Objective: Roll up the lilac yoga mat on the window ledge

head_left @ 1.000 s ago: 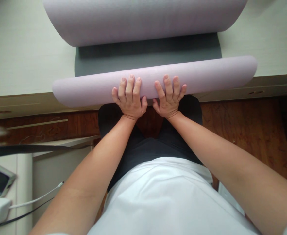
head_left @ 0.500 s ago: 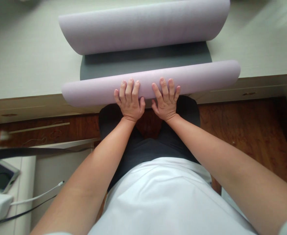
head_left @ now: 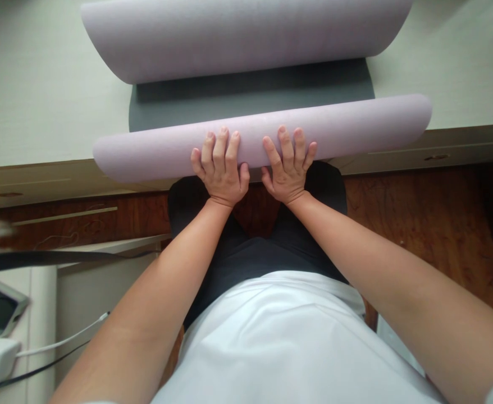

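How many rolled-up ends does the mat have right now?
2. Near roll lies at the table edge under left hand and right hand; far roll lies across the table, beyond the grey flat stretch.

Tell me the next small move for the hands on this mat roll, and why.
Probably push the near roll forward a little with both palms. The left hand and right hand lie flat on it at the table edge, and a grey strip of mat lies unrolled between it and the far curl.
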The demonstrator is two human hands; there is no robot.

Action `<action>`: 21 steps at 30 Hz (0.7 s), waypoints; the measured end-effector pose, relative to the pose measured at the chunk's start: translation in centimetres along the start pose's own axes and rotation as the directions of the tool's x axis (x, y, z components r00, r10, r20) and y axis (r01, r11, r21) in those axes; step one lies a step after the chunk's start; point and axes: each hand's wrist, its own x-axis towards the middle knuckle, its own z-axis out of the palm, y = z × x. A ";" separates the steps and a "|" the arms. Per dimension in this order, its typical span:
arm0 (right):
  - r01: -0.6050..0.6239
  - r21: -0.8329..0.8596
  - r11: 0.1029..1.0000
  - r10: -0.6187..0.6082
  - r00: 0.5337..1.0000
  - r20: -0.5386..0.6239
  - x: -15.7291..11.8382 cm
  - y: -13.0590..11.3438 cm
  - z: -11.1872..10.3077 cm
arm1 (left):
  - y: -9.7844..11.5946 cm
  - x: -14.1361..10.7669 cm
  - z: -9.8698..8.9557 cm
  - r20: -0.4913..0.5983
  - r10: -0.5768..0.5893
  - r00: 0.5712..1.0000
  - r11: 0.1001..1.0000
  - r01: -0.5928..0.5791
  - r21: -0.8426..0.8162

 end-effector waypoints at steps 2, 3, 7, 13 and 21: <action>0.014 -0.019 1.000 -0.015 0.999 -0.040 -0.2 0.4 0.8 | 0.1 0.0 -0.1 0.023 -0.023 0.999 0.999 0.024 -0.035; 0.030 -0.028 0.999 -0.032 0.997 -0.074 -0.3 0.6 1.1 | 0.1 0.0 -0.1 0.031 -0.032 0.999 0.998 0.033 -0.051; 0.065 -0.050 0.997 -0.072 0.985 -0.157 -0.5 1.0 1.9 | -0.2 -0.1 0.1 0.038 -0.058 0.998 0.995 0.061 -0.081; 0.048 -0.018 0.999 -0.049 0.993 -0.104 -0.1 0.7 1.3 | -0.2 0.2 0.1 0.028 -0.049 0.998 0.996 0.051 -0.073; 0.053 -0.008 0.999 -0.053 0.997 -0.059 0.3 0.2 0.5 | 0.2 0.5 -0.2 -0.025 0.023 0.999 0.999 -0.024 -0.025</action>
